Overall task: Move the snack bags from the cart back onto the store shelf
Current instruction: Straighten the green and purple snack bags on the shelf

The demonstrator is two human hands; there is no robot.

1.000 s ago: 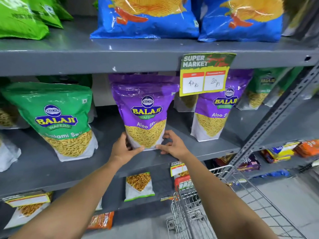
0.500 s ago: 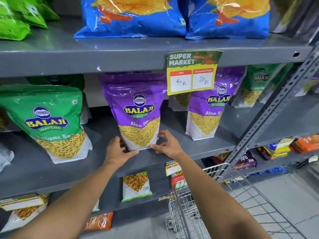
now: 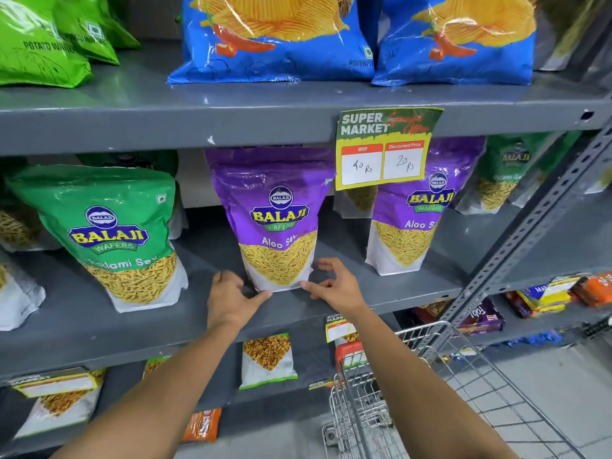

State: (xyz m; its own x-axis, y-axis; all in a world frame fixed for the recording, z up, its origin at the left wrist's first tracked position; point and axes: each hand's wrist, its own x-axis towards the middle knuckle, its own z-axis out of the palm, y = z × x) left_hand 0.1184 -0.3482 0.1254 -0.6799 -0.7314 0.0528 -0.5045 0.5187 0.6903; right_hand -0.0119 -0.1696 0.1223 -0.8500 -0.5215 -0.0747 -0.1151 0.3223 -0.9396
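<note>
A purple Balaji Aloo Sev bag (image 3: 275,223) stands upright on the middle grey shelf (image 3: 407,293). My left hand (image 3: 230,301) sits at the bag's lower left corner, with the thumb tip by its bottom edge and the fingers a little off it. At the lower right corner is my right hand (image 3: 336,286); its thumb and forefinger tips just touch the corner and the other fingers curl apart from the bag. Neither hand clasps the bag. The wire cart (image 3: 430,327) is at the lower right, below my right arm.
A green Balaji bag (image 3: 116,233) stands left of the purple one and a second purple bag (image 3: 410,226) to its right. A price sign (image 3: 384,147) hangs from the upper shelf, which holds blue chip bags (image 3: 275,44). A slotted upright (image 3: 543,220) runs at right. Smaller packs lie on lower shelves.
Both hands have loosened from the base of the purple bag, their fingers drawing back from its corners. The bag now stands by itself on the shelf.
</note>
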